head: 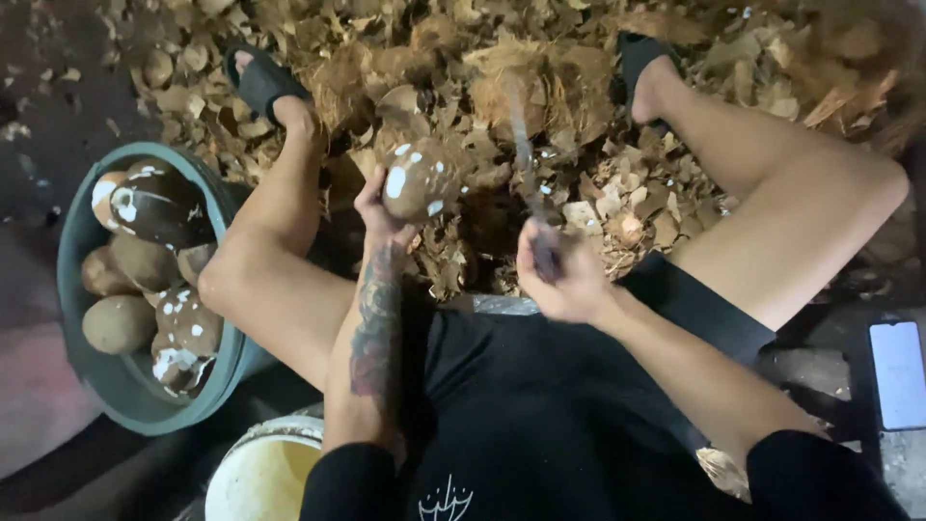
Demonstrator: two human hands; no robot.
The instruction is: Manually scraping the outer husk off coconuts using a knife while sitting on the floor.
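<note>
While the left hand grips a partly peeled coconut, the right hand closes on a knife beside it; brown skin remains, and peeled ones fill the tub left of both.

Left hand cupped, raised — right hand fisted.

A basin holding coconuts sat left of the left knee, a bucket just behind it, a husk pile ahead between the feet, and a phone far right.
</note>
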